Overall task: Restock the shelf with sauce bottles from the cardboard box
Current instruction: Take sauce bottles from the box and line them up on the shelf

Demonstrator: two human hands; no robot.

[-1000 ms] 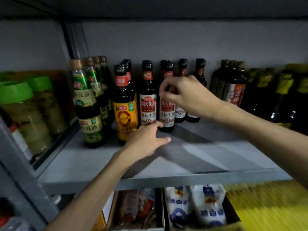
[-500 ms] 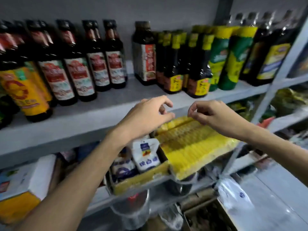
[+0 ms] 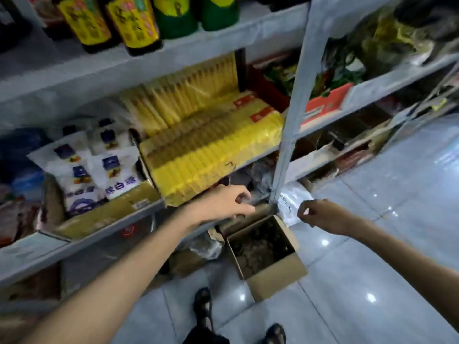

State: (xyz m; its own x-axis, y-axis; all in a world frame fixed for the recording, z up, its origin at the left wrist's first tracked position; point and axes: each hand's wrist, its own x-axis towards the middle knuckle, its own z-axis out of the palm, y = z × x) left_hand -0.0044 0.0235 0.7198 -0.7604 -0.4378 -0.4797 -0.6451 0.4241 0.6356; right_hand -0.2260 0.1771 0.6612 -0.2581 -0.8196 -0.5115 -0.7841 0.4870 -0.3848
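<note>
An open cardboard box [image 3: 275, 281] stands on the tiled floor by the foot of the shelf upright, with several dark bottle tops [image 3: 258, 242] showing inside. My left hand [image 3: 223, 203] hovers above the box's far edge, fingers loosely curled, holding nothing. My right hand [image 3: 320, 213] hangs to the right of the box, fingers loosely curled and empty. Dark sauce bottles with yellow labels [image 3: 134, 23] stand on the grey shelf [image 3: 223, 40] at the top of the view.
A grey metal upright [image 3: 293, 115] rises just behind the box. Yellow packets [image 3: 211, 145] and white bags [image 3: 99, 165] fill the middle shelf. A plastic bag [image 3: 290, 202] lies by the upright. My sandalled feet [image 3: 203, 309] stand on glossy tiles below the box.
The view has dropped from the bottle shelf down to the floor and the box. Both hands have left the shelf and lowered towards the box, empty.
</note>
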